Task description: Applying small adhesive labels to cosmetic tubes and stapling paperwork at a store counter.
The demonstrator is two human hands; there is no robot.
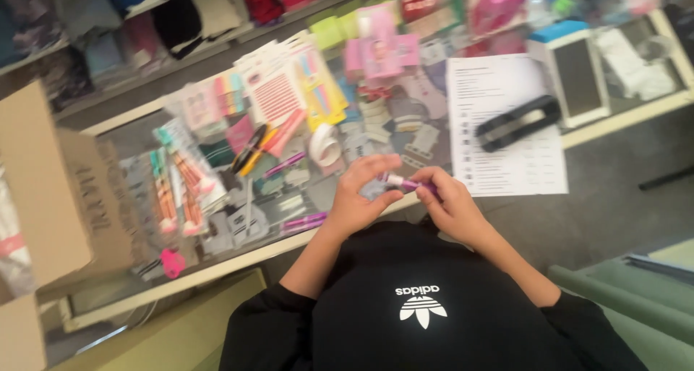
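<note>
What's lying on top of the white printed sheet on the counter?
A black stapler-like tool lies across the white printed sheet. The print beneath it is covered.

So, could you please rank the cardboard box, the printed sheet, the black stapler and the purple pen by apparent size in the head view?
1. cardboard box, nearer the camera
2. printed sheet
3. black stapler
4. purple pen

A glass counter (636, 111) fronts blurred, seemingly clothing-filled shelves (144, 60); grey floor (614, 205).

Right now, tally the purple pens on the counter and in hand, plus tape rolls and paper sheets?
Purple pens: 3, one held by left hand and right hand at, two lying at and
White tape roll: 1
Printed paper sheet: 1
Total: 5
</note>
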